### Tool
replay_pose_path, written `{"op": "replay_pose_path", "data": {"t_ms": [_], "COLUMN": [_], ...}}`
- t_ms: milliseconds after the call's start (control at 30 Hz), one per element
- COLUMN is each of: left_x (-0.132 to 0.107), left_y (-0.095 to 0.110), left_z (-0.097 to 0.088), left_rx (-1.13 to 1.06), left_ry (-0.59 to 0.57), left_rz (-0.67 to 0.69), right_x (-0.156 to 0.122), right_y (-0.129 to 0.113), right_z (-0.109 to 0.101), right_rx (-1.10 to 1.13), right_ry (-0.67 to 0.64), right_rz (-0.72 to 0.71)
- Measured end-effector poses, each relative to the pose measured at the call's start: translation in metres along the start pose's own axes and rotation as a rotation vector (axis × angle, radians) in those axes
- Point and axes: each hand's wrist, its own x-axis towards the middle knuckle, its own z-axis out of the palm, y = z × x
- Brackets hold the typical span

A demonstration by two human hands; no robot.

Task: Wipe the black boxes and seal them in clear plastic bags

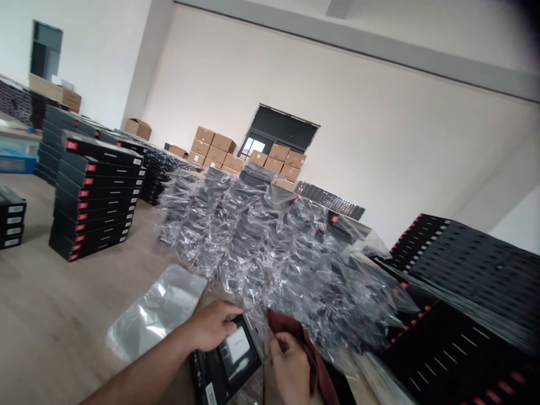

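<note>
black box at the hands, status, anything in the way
Left hand on black box; right hand by dark red cloth. Box's printed face showing. Plastic-wrapped stacks crowd close beyond.

Two hands (pixel 213 326), one white-pictured box (pixel 240 347), four left-edge boxes (pixel 10 219), two windows (pixel 282 128)

From the box (pixel 236 360) under the left hand (pixel 214 325), a bag (pixel 159 309) lies at ten o'clock, wrapped stacks (pixel 270 239) at twelve, cartons (pixel 217 154) behind them.
</note>
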Motion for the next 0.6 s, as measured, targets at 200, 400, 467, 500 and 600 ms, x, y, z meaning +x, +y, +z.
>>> {"op": "replay_pose_path", "data": {"t_ms": [200, 400, 467, 500, 600], "left_x": [0.007, 0.011, 0.013, 0.014, 0.015], "left_y": [-0.010, -0.012, -0.016, -0.019, -0.022], "left_z": [0.003, 0.004, 0.006, 0.008, 0.011], "left_rx": [-0.144, -0.171, -0.180, -0.187, -0.238], "left_ry": [0.020, 0.099, 0.114, 0.124, 0.124], "left_rz": [-0.085, -0.070, -0.062, -0.057, -0.051], "right_x": [-0.001, -0.003, -0.003, -0.003, -0.003], "right_y": [-0.003, -0.009, -0.010, -0.011, -0.011], "right_z": [0.004, 0.006, 0.006, 0.006, 0.008], "right_rx": [0.084, 0.185, 0.161, 0.142, 0.105], "right_ry": [-0.037, -0.095, -0.057, -0.044, -0.080], "right_rz": [-0.018, -0.070, -0.063, -0.053, -0.022]}}
